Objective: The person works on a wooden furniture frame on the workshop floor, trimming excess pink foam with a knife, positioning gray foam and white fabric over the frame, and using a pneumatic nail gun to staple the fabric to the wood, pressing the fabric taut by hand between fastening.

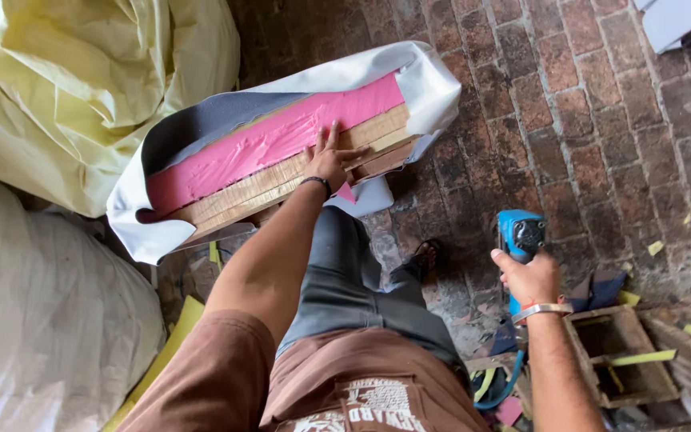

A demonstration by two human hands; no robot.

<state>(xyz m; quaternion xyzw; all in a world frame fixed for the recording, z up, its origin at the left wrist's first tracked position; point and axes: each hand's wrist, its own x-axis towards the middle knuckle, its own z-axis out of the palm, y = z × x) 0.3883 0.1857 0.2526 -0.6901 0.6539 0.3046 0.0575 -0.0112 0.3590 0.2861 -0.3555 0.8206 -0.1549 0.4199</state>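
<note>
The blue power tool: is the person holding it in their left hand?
No, the blue power tool is gripped by the right hand, while the left hand presses flat on the wooden board.

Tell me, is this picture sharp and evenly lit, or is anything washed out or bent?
Head view: mostly sharp, in soft daylight; the yellow sheet and white fabric look washed out, the brick floor darker; wide-lens bending at the edges; the left hand and the right hand on the blue tool are clear.

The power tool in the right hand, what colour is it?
Bright blue with a black part on top; the tool shows best in the head view, gripped by the right hand.
</note>
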